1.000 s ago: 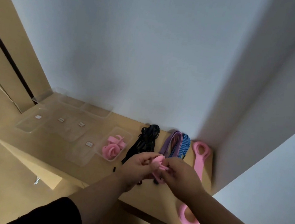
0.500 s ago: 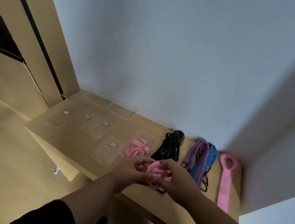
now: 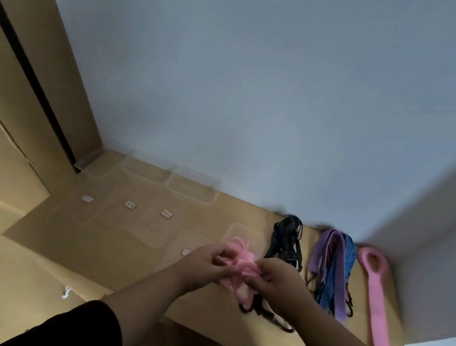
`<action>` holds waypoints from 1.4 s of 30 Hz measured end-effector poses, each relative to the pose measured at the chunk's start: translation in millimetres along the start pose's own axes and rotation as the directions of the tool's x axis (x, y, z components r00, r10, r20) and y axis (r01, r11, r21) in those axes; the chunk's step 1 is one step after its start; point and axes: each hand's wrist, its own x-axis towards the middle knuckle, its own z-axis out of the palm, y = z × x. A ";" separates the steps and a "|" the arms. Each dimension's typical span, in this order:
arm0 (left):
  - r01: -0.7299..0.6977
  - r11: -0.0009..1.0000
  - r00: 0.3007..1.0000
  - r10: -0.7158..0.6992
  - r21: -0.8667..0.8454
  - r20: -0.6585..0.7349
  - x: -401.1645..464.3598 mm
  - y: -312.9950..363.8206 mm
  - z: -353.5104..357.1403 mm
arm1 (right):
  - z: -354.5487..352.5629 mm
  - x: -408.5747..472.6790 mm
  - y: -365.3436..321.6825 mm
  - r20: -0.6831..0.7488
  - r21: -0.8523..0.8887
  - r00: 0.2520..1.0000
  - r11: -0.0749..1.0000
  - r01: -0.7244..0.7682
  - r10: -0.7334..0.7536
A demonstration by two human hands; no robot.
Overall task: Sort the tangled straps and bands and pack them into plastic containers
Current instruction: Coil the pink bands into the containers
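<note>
I see my left hand (image 3: 207, 262) and right hand (image 3: 276, 282) together over the near edge of the table (image 3: 103, 246), each with fingers curled, pinching a pink band (image 3: 241, 269) between them. Just beyond lies a clear container (image 3: 245, 234) with more pink bands. To the right lie black straps (image 3: 284, 240), purple and blue straps (image 3: 332, 269), and a long pink strap (image 3: 376, 291). Empty clear containers (image 3: 190, 188) sit far left.
</note>
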 end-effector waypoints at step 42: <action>-0.104 0.251 0.991 -0.060 0.962 0.122 138.9 -34.1 -20.7 | 52.6 133.7 60.1 -0.030 -0.676 1.000 0.737 -0.017 -0.004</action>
